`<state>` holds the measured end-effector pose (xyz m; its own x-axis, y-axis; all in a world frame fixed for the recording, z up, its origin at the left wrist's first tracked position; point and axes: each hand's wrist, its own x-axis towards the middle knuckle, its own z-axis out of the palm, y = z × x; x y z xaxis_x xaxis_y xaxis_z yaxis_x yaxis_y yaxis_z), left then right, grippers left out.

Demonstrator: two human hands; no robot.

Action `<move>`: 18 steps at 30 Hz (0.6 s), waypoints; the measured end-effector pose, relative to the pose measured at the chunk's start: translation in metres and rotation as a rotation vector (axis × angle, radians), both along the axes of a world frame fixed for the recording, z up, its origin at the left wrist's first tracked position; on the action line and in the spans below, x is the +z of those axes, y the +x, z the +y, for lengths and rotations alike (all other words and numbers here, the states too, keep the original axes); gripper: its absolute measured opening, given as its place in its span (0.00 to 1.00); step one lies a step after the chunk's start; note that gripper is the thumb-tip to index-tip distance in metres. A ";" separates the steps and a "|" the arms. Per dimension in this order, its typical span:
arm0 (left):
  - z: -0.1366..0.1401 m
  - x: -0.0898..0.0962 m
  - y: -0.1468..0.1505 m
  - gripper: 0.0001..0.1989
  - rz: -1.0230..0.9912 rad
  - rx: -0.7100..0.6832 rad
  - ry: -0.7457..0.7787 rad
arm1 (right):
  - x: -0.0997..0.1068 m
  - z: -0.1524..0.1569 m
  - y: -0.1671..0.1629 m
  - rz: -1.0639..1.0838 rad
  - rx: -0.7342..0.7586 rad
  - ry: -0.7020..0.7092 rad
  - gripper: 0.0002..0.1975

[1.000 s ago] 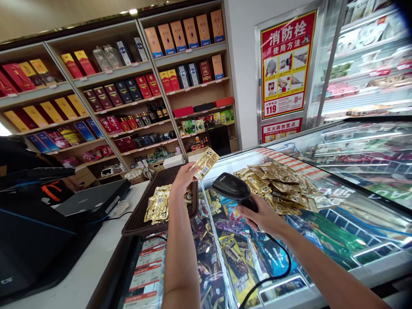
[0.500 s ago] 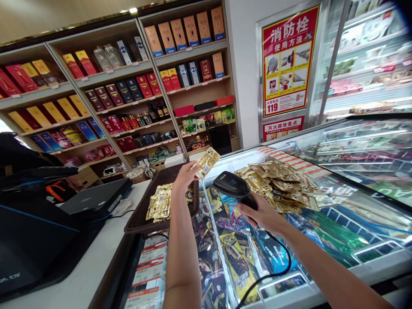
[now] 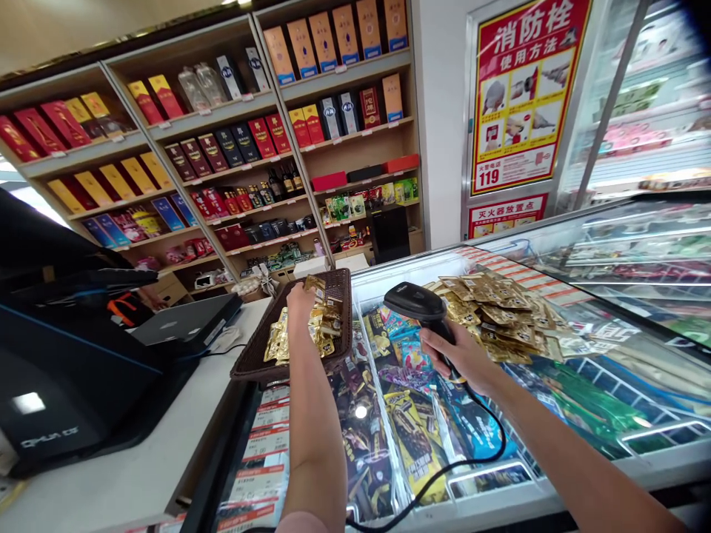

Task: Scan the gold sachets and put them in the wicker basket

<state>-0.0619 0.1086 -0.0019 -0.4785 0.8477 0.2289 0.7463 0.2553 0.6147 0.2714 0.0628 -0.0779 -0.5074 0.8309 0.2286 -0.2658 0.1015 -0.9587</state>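
My left hand (image 3: pixel 301 302) is over the dark brown woven basket (image 3: pixel 349 311), its fingers closed at the edge of a small gold foil packet (image 3: pixel 316 286); the fingertips are partly hidden. Several more gold packets (image 3: pixel 327 332) lie in the basket below it. In my right hand (image 3: pixel 456 351) is a black handheld barcode scanner (image 3: pixel 415 302), gripped by its handle with the head pointing left. Its black cable (image 3: pixel 444 474) loops down over the glass. A large heap of gold packets (image 3: pixel 500 307) rests on the freezer top, just beyond and right of my right hand.
Under the glass of the chest freezer (image 3: pixel 589 444) lie coloured ice-cream packs (image 3: pixel 414 433). To the left, a white counter (image 3: pixel 127 474) carries a black checkout machine (image 3: pixel 72 392). Shelves (image 3: pixel 266 222) of boxes and bottles line the back, beside a red wall poster (image 3: pixel 527 96).
My left hand has moved left and down with the gold packet, from beside the scanner to over the basket. The scanner stays in my right hand. The view has shifted slightly left.
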 end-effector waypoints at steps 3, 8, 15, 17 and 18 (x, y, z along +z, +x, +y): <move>0.005 0.002 0.016 0.41 0.011 0.186 -0.015 | 0.004 0.002 0.003 0.056 -0.021 -0.031 0.18; 0.014 0.010 0.055 0.30 0.161 0.028 0.103 | 0.021 0.012 0.034 0.167 0.090 -0.160 0.21; 0.033 -0.024 0.156 0.15 0.226 -0.566 -0.074 | 0.027 0.033 0.071 0.422 0.182 -0.202 0.24; 0.036 -0.051 0.187 0.15 0.222 -0.616 -0.229 | 0.023 0.037 0.071 0.468 0.220 -0.216 0.22; 0.037 -0.066 0.200 0.17 0.227 -0.591 -0.267 | 0.022 0.039 0.070 0.477 0.237 -0.227 0.21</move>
<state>0.1383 0.1452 -0.0677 0.1164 0.9931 0.0154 0.9097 -0.1128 0.3996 0.3410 0.1021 -0.0560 -0.5698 0.7622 0.3071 -0.6643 -0.2073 -0.7181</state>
